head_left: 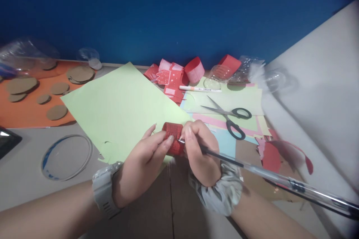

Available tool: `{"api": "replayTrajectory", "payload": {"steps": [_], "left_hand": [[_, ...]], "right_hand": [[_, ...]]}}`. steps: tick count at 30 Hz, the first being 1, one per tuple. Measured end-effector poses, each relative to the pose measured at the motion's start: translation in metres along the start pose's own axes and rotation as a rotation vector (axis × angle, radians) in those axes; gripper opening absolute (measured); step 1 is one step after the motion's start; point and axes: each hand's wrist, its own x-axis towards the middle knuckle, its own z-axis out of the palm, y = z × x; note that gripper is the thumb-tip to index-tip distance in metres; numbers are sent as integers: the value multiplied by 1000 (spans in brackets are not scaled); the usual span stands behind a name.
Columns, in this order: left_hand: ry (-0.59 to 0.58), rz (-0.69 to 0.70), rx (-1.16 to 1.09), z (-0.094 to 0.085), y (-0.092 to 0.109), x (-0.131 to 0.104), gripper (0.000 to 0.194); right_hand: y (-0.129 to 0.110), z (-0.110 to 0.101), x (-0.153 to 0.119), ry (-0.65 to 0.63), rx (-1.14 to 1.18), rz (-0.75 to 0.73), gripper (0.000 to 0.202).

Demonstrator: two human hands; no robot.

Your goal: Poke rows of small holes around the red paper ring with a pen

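Note:
A small red paper roll (174,130) with dark pen marks on it sits between my hands. My left hand (148,157), with a grey watch on the wrist, grips the roll from the left, its thumb across the front. In my right hand (202,153) is a clear-barrelled pen (260,173), its tip at the roll's surface. The barrel runs off toward the lower right. A grey scrunchie (221,190) circles the right wrist. Behind the hands lies a big light green paper sheet (117,108), its lower corner cut.
Black-handled scissors (224,112) lie open on coloured papers at right, with a white marker (199,89) behind. Red paper rings (194,70) and plastic cups (218,76) line the back. Cardboard discs (56,112) cover orange paper; a tape ring (66,157) lies left. A blue wall (176,15) rises behind.

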Motion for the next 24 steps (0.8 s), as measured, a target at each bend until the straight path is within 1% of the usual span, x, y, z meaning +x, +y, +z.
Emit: {"api": "replayTrajectory", "payload": {"steps": [4,9,13,15,18,20,24], "left_hand": [[0,-11,-3,0,1,1,31],[-9,-17,-4,0,1,1,32],[-3,-24,-11,1,0,1,32],[-7,-31,-12,2,-1,2,31],[6,-25,-14,2,-1,2,32],[9,-22,-19,2,-1,1,33],[8,-23,-25,2,-2,1,33]], "right_hand": [[0,0,0,-28,2,-10,32],[0,1,0,25,-13,52,29],[-2,1,1,-12,-20,0,32],[-1,0,2,-23,-22,3,33],[1,0,0,4,-11,42,30],[2,1,-1,16,-3,39,29],[1,0,1,-40,8,-2,33]]}}
